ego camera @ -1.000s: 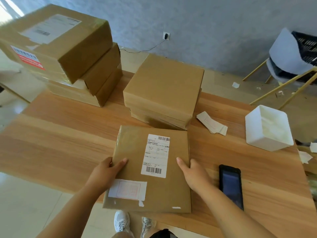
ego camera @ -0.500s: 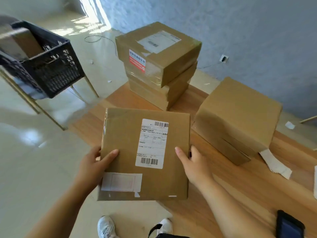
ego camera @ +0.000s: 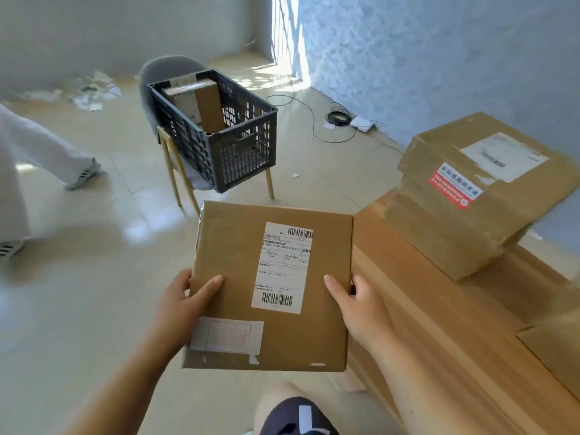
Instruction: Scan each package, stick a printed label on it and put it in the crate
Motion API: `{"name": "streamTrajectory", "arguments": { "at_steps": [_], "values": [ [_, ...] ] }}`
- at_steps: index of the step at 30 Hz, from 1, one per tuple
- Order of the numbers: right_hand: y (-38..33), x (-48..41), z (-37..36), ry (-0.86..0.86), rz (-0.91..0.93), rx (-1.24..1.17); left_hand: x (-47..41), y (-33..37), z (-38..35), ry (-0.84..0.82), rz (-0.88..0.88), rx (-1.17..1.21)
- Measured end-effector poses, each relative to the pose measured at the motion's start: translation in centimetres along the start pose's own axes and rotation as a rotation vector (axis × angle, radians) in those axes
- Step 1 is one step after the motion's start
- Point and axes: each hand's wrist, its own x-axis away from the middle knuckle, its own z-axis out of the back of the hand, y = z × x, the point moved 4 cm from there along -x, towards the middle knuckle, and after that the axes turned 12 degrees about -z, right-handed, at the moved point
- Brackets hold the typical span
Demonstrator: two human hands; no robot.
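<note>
Package (ego camera: 232, 262) now off the table (ego camera: 423, 309), between both hands (ego camera: 180, 304) (ego camera: 361, 312)

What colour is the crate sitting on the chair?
Dark grey, nearly black, with slotted lattice walls: the crate, seen clearly in the head view.

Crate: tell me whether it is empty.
No, a cardboard package already sits inside the black crate.

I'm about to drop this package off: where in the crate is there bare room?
Bare room lies at the right of the crate, between its right wall and the box standing inside. The left is crowded by that box. The table has a bare strip between the stack and its near edge.
</note>
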Motion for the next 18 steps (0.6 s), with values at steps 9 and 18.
{"name": "streamTrajectory", "arguments": {
  "at_steps": [9,18],
  "values": [
    [-10.3,-11.5,-8.6,-0.079,0.033,0.022,-13.3,-2.2,5.3,0.056,0.067,0.008],
    [-24.6,-24.9,-14.3,-0.141,0.100,0.012,-30.6,-0.7,10.1,0.119,0.076,-0.099]
  ]
}}
